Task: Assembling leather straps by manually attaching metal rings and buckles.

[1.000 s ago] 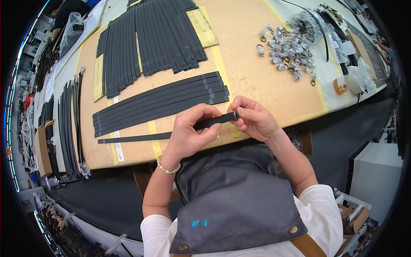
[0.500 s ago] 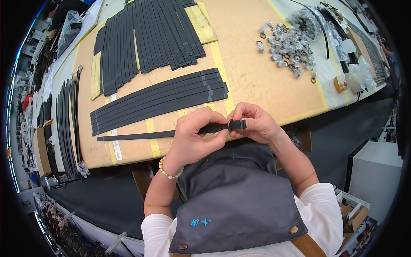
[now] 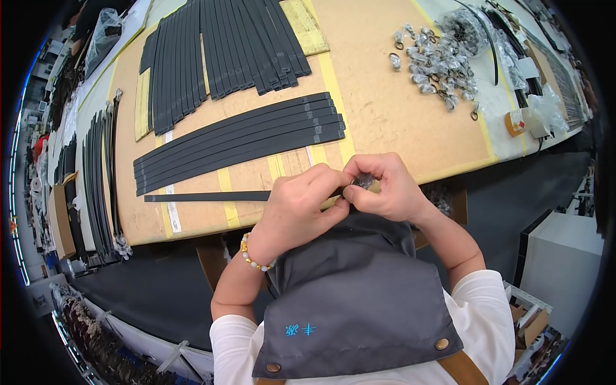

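From where I stand, the end of the black strap (image 3: pixel 212 196) has just vanished among the fingers, likely folded back; a shiny fitting (image 3: pixel 364 181) shows instead. The left hand (image 3: pixel 301 202), wrist bent inward, pinches the strap; the right hand (image 3: pixel 388 186) curls, thumb and forefinger pinching the fitting. The strap's tail trails left along the table's (image 3: pixel 378 122) near edge, with wider strips (image 3: pixel 244 144) beyond.

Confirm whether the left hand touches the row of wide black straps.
Apart. The head view shows a strip of tan tabletop between the left hand and the lower edge of the strap row.
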Motion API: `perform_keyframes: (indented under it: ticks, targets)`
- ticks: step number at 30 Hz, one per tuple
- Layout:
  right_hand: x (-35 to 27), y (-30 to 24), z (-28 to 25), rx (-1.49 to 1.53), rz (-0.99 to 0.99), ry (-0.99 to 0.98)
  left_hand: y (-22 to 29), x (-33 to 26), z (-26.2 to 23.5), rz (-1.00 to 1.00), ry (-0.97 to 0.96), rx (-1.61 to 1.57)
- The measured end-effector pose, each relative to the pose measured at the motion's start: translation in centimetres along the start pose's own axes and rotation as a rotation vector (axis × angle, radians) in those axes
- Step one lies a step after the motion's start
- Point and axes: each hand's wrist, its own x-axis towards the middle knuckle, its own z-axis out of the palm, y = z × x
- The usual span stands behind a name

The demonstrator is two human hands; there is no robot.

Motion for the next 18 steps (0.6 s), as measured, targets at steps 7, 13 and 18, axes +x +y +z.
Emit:
perform_keyframes:
  ticks: [7,13,18]
  targets:
    - [0.3,0.7,-0.8,0.290,0.137,-0.073,-0.6,0.1,-0.5,-0.225,-0.089,-0.145]
    - [0.2,0.7,-1.1,0.347,0.192,-0.129,-0.6,0.1,-0.5,-0.246,-0.116,-0.169]
    - [0.2,0.5,-1.1,0.350,0.229,-0.135,-1.1,0.0,0.0,-0.191,-0.074,-0.169]
